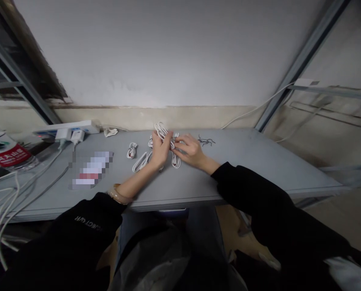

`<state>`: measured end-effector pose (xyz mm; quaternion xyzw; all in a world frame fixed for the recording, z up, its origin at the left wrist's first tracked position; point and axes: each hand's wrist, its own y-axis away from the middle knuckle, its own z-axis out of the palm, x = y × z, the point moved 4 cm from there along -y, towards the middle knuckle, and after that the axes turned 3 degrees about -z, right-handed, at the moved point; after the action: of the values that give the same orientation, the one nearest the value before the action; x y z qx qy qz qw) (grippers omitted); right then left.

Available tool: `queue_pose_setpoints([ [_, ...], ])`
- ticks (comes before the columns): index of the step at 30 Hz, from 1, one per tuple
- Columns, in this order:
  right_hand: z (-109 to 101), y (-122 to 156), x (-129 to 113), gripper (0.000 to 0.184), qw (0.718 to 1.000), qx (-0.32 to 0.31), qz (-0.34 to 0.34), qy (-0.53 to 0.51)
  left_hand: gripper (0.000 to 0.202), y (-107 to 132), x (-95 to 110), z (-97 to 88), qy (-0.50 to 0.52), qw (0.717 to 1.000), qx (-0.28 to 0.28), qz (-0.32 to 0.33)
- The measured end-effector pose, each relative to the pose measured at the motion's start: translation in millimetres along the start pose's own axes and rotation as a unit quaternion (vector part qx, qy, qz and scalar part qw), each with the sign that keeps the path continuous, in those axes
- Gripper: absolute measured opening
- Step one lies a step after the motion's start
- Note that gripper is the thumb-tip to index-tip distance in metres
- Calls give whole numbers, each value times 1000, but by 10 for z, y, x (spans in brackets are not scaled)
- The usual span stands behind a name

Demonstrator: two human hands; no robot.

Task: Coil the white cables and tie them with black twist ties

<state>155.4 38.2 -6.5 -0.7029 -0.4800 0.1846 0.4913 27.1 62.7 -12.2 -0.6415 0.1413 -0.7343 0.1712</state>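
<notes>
My left hand (161, 150) and my right hand (190, 151) meet over the middle of a grey table (244, 161). Both are closed around a coiled white cable (161, 131), whose loops stick up above my left fingers. More of that cable hangs below between the hands (176, 160). Two other bundled white cables lie just left of my left hand, one small (132, 150) and one longer (141, 161). Black sleeves cover both forearms, and a bracelet (118, 195) sits on my left wrist.
A white power strip (68, 130) with plugged chargers sits at the back left, with white leads trailing off the table's left edge. A labelled bottle (5, 152) stands far left. Black twist ties (206, 141) lie right of my hands. A pixelated patch (91, 169) lies front left.
</notes>
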Motion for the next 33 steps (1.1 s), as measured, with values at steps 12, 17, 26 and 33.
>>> queue_pose_setpoints([
  [12,18,17,-23,6,999,-50,1,-3,30,26,7,128,-19,998,-60,-7],
  [17,-6,48,13,50,998,-11,38,-55,40,125,62,195,-46,991,-117,-55],
  [26,-135,34,8,45,989,111,3,-98,23,282,156,293,-230,939,-251,43],
  [33,-160,-16,-88,19,998,57,-14,-22,8,282,211,283,-291,926,-219,102],
])
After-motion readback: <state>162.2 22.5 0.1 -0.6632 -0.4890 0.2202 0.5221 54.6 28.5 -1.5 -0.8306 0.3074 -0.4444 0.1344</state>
